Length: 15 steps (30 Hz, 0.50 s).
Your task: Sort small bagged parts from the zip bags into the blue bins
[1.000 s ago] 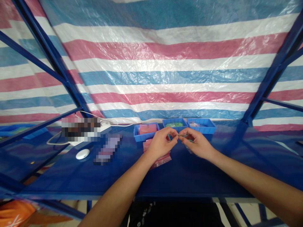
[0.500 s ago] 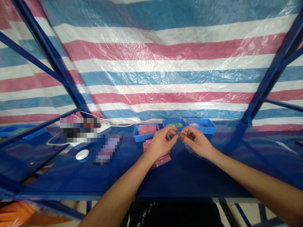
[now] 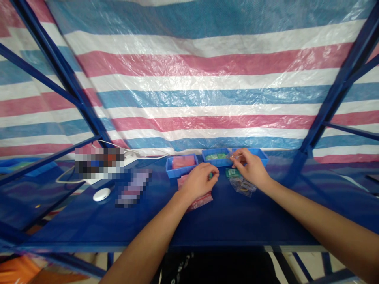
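My left hand [image 3: 203, 179] is closed, with a bit of something green [image 3: 211, 174] showing at its fingertips; the rest of that piece is hidden. Below this hand lie pink zip bags [image 3: 200, 202] on the blue table. My right hand [image 3: 250, 167] pinches a small clear plastic bag [image 3: 231, 157] in front of the blue bins. Just under my right hand are a green packet [image 3: 232, 173] and clear bags with small brass-coloured pieces [image 3: 243, 188].
Three blue bins stand at the back: one with pink bags [image 3: 183, 161], one with green packets [image 3: 217, 156], and one at right [image 3: 262, 156] partly behind my hand. Leftward are a white round case [image 3: 101, 194], a blurred phone-like object [image 3: 134, 188] and a power strip with cables [image 3: 130, 158].
My hands have moved apart. The right went up and toward the bins with the clear bag, uncovering the green packet and clear bags below. My left hand shifted slightly left and nearer.
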Tool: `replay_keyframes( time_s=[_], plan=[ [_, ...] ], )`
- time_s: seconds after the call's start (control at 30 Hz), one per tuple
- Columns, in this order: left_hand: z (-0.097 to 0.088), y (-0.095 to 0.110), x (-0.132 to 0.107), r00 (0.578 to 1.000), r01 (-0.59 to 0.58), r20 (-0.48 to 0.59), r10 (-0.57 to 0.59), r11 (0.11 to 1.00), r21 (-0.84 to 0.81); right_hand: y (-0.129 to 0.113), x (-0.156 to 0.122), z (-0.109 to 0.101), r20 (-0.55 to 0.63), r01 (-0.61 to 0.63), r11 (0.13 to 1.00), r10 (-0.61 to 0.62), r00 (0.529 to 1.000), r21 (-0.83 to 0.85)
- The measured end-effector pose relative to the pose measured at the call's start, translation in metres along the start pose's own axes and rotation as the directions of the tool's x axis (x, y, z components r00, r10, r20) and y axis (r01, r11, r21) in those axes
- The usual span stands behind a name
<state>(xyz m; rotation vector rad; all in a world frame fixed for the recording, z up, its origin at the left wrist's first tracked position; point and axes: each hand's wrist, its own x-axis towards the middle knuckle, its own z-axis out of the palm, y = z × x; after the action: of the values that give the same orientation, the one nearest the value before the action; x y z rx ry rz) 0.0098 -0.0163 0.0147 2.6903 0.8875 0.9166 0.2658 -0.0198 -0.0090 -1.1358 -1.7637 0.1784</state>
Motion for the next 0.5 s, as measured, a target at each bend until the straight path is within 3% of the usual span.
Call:
replay_keyframes(
  time_s=[0.17,0.37,0.5],
  plan=[
    [0.000,-0.002,0.000,1.000,0.003,-0.002,-0.003,1.000,0.015,0.018,0.015,-0.012,-0.007,0.185,0.956,-0.192,0.981,-0.226],
    [0.001,-0.011,-0.001,0.999,0.026,-0.030,-0.024,0.997,0.073,0.032,0.019,-0.017,-0.024,0.189,0.908,-0.213,0.977,-0.374],
    [0.003,-0.018,-0.004,0.999,0.048,-0.025,-0.046,0.995,0.083,0.037,0.017,-0.019,0.052,0.170,0.848,-0.166,0.985,-0.503]
  ],
)
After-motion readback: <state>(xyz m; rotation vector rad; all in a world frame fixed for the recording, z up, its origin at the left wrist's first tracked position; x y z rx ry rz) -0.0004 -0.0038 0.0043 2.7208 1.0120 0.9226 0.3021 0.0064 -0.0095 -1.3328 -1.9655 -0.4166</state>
